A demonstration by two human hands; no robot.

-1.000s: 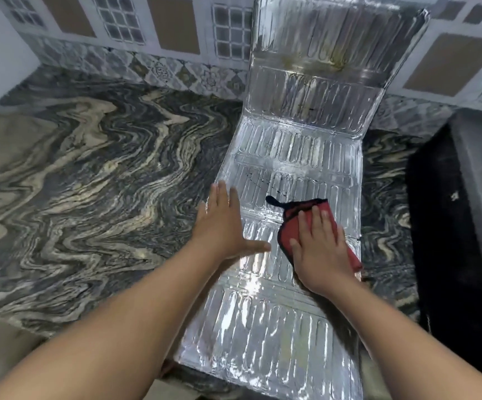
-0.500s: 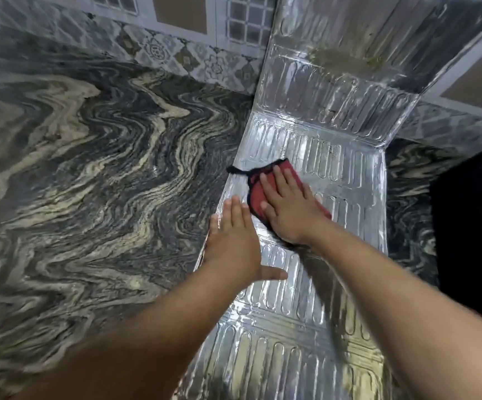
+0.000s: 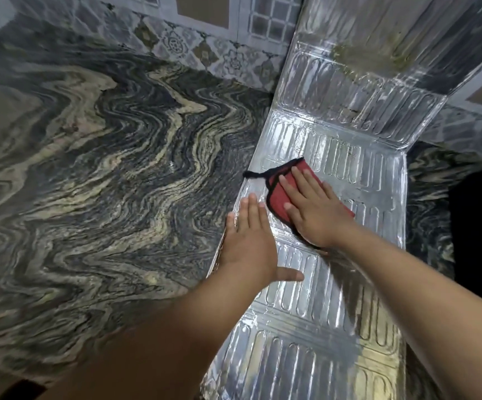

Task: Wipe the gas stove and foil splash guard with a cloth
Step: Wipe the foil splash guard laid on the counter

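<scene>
Foil splash guard (image 3: 335,284): I saw it lying flat on the table, a ribbed silver sheet running from the near edge toward the far wall. Its far panel was bent up and leaned against the tiles, with a yellowish-brown stain near the top.
Cloth (image 3: 280,194): red with a black trim and a black loop sticking out to the left. It lay on the flat foil, just short of the fold where the panel rose.
Right hand (image 3: 315,209): I had it pressed palm-down on the cloth, fingers (image 3: 306,180) straight and spread, gripping nothing, pointing far and left.
Left hand (image 3: 248,243): flat on the left edge of the foil, just near and left of the cloth. Its fingers were straight and together, the thumb stretched out to the right across the ribs, holding nothing.
Table (image 3: 89,183): dark stone with wavy cream and grey veins, showing on both sides of the foil.
Wall tiles (image 3: 199,50): patterned grey and brown, along the far side.
Far right: a dark shape at the frame's edge; I could not tell what it was.
</scene>
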